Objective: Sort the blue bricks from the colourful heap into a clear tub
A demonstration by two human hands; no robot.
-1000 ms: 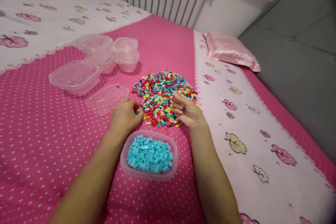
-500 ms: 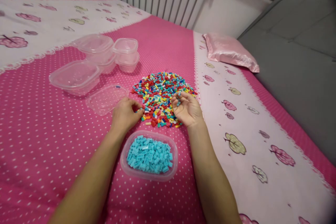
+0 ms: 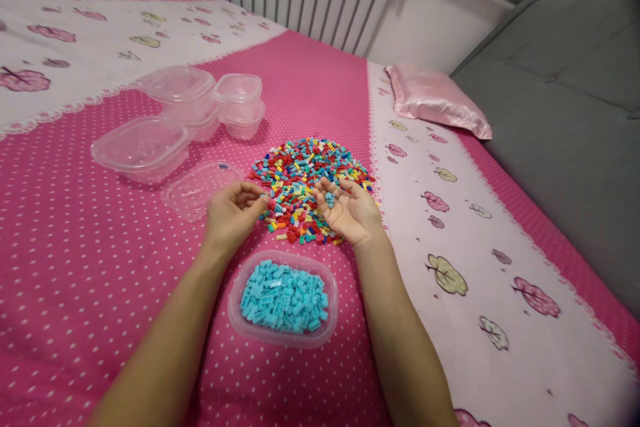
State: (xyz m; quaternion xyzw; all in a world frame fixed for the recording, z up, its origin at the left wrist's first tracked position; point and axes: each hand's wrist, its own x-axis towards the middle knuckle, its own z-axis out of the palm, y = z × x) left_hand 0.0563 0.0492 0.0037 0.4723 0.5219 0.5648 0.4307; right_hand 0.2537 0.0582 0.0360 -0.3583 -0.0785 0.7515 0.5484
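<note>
Near the centre of the frame, we saw the right hand (image 3: 350,212) turned palm up, its fingers loosely bent and apart, with a few small blue bricks (image 3: 330,200) resting on them before the multicoloured pile (image 3: 305,163). The left hand (image 3: 231,217) had thumb and forefinger narrowly together at the pile's left edge, but we could not tell if they pinched a brick. At lower centre, we saw a clear tub (image 3: 331,320) holding many light-blue bricks (image 3: 284,297).
</note>
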